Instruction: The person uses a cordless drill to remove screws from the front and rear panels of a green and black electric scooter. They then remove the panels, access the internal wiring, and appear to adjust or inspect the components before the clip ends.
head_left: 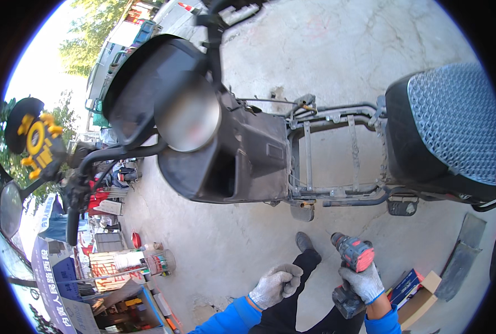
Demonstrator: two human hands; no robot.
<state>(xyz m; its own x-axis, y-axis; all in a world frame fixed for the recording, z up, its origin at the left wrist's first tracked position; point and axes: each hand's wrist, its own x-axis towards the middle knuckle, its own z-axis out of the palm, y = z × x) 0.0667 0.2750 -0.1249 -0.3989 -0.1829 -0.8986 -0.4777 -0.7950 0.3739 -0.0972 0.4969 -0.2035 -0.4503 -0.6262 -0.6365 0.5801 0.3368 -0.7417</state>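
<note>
Right fingers (349, 275) clasp a red-and-black drill (352, 250); left fingers (291, 272) curl inward, whether around anything I cannot tell.

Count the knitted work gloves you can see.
2. One knitted work glove is on the left hand; a second glove is on the right hand, which grips the cordless drill. More could be hidden from view.

Weathered grey concrete ground (359, 44) spans the centre and upper right. Green trees (94, 28) and bright sky (47, 72) fill the upper left.
</note>
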